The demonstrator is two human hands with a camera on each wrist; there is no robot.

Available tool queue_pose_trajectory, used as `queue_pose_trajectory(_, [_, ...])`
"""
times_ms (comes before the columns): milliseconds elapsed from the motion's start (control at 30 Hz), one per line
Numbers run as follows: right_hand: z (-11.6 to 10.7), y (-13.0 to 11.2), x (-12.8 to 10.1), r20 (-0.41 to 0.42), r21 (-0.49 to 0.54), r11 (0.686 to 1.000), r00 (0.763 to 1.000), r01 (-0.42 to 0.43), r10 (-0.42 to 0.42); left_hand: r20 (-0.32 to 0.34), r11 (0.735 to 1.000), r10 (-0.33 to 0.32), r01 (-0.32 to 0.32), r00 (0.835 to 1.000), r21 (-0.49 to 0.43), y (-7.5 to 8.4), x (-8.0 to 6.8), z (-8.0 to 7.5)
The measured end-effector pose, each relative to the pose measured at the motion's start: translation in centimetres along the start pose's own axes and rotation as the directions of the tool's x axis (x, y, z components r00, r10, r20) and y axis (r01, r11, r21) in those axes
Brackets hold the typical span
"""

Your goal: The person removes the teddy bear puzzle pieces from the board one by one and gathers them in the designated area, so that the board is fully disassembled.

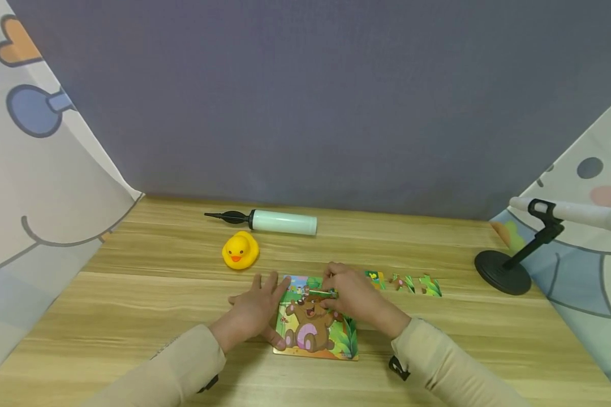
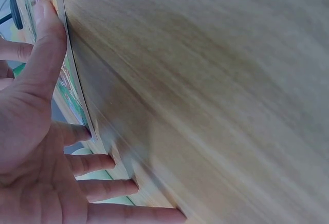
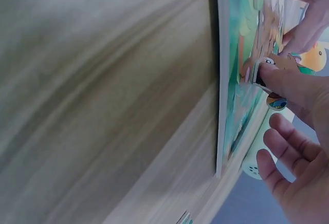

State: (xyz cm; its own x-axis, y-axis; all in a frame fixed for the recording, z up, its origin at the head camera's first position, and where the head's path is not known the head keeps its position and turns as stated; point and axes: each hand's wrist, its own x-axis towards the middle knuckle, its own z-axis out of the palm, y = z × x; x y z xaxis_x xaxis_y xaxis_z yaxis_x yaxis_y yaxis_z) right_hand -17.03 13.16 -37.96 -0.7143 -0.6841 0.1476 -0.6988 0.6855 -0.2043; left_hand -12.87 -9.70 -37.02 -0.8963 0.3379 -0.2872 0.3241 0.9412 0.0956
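Thin printed card is what the bear puzzle board looks to be: flat, stiff and light, lying on the wooden counter in front of the person. Being so light, it would likely slide on the smooth wood unless steadied.

The left hand lies open against the board's left edge, fingers straight and spread, thumb resting on the edge. The right hand sits over the board's upper part, its fingertips curled to pinch a small puzzle piece down against the picture. That piece seems thin and easily bent, so it is best taken by its edges and pressed flat, not forced.

Just right of the board lie three loose pieces in a row. Behind the board, to its left, stands a yellow rubber duck, and beyond that a pale green hand pump. Well to the board's right stands a black round-based stand.
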Motion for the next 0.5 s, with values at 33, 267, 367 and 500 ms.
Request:
queue_pose_trajectory(33, [0.1,0.0,0.0,-0.011,-0.009,1.0,1.0,0.017,-0.017,0.001,1.0,0.0,0.0,1.0,0.003,0.0,0.0,0.0])
queue_pose_trajectory(267, [0.2,-0.2,-0.1,0.011,0.024,1.0,1.0,0.02,-0.02,0.004,1.0,-0.001,0.001,1.0,0.008,0.0,0.1,0.1])
queue_pose_trajectory(367, [-0.2,0.2,-0.1,0.107,0.139,0.985,0.99,-0.107,0.092,0.006,1.0,-0.003,0.003,1.0,0.005,0.1,0.1,0.1])
queue_pose_trajectory(500, [-0.6,0.9,-0.1,0.195,0.223,0.941,0.958,-0.253,0.212,0.009,1.0,-0.005,0.005,1.0,0.007,0.1,0.1,0.1])
